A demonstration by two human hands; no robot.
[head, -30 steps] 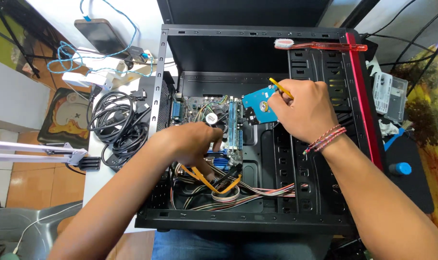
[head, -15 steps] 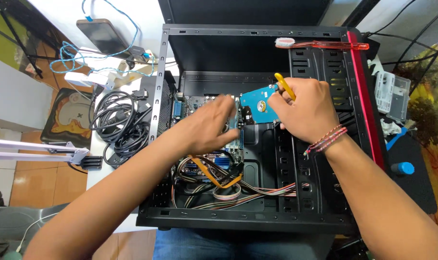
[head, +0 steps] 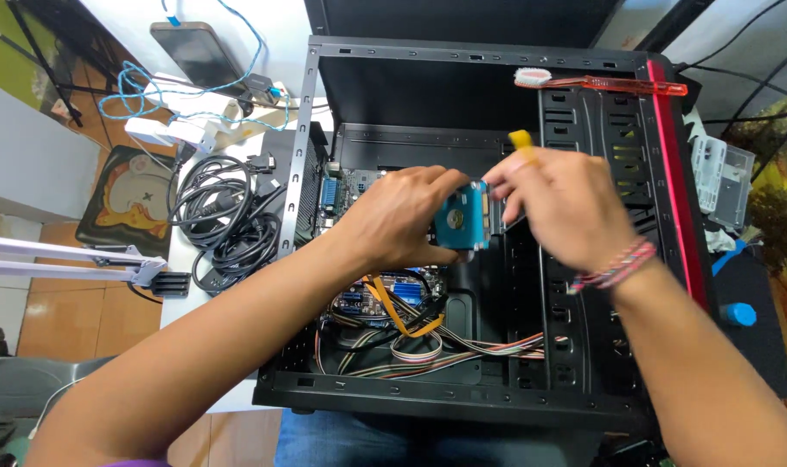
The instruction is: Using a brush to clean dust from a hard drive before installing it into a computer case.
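An open black computer case (head: 462,402) lies on its side below me. Over its middle, my left hand (head: 398,220) grips a small hard drive with a blue circuit board (head: 461,227) from the left. My right hand (head: 566,203) holds the drive's right edge; a yellow-handled tool (head: 520,138) sticks up from its fingers. A woven bracelet (head: 616,266) circles the right wrist. Under the hands the motherboard (head: 385,294) shows, with an orange flat cable (head: 402,318) and striped ribbon cables (head: 462,350).
A toothbrush with a red handle (head: 601,83) rests on the case's top right edge. Coiled black cables (head: 224,220) lie left of the case, a phone (head: 194,50) and blue wire (head: 134,86) beyond them. A blue-capped item (head: 738,313) sits at right.
My left hand rose from the cables near the motherboard and closed on the drive. Both hands now hold it, lower and further left than before.
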